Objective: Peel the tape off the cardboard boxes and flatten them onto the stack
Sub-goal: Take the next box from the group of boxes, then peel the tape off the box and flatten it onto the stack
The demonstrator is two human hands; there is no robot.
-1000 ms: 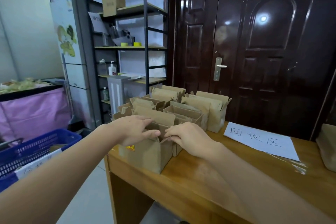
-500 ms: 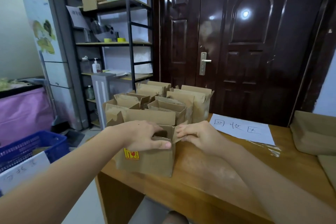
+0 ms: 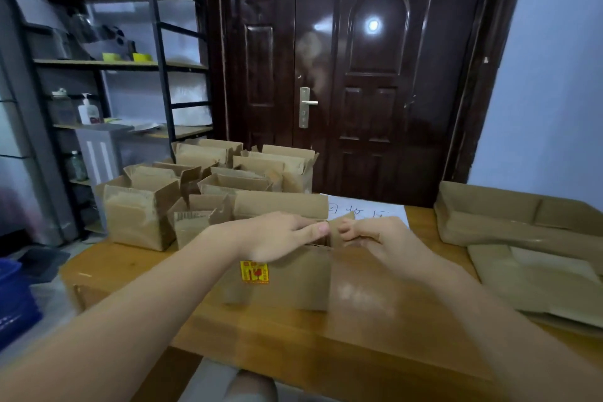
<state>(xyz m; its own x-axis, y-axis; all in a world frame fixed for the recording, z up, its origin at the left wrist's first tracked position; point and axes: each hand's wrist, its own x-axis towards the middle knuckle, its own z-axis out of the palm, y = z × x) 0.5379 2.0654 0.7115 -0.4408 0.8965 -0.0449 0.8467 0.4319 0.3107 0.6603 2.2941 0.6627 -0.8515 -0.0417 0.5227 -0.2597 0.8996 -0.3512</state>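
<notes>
Since a moment ago the box [image 3: 280, 277] under the hands has swung clear of the cluster, and a pile of flattened cardboard [image 3: 522, 238] has come into sight on the far right of the desk [image 3: 293, 346]. Left hand [image 3: 277, 235] lies over the box's top edge, fingers curled down on the rim and thumb stretched toward the corner, its grip closed on the cardboard. Right hand [image 3: 385, 238] meets it at that same corner, fingertips pinching a brown flap or strip [image 3: 341, 222] that stands up there; blur keeps me from telling whether that is tape or cardboard. One box is being worked, standing upright near the front of the desk, open top up, its long side running left to right, with a yellow and red sticker [image 3: 254, 272] on the near face. Behind it stand roughly seven more open boxes [image 3: 208, 179], flaps up, packed close. A white sheet with handwriting [image 3: 365, 209] lies flat just behind the right hand.
</notes>
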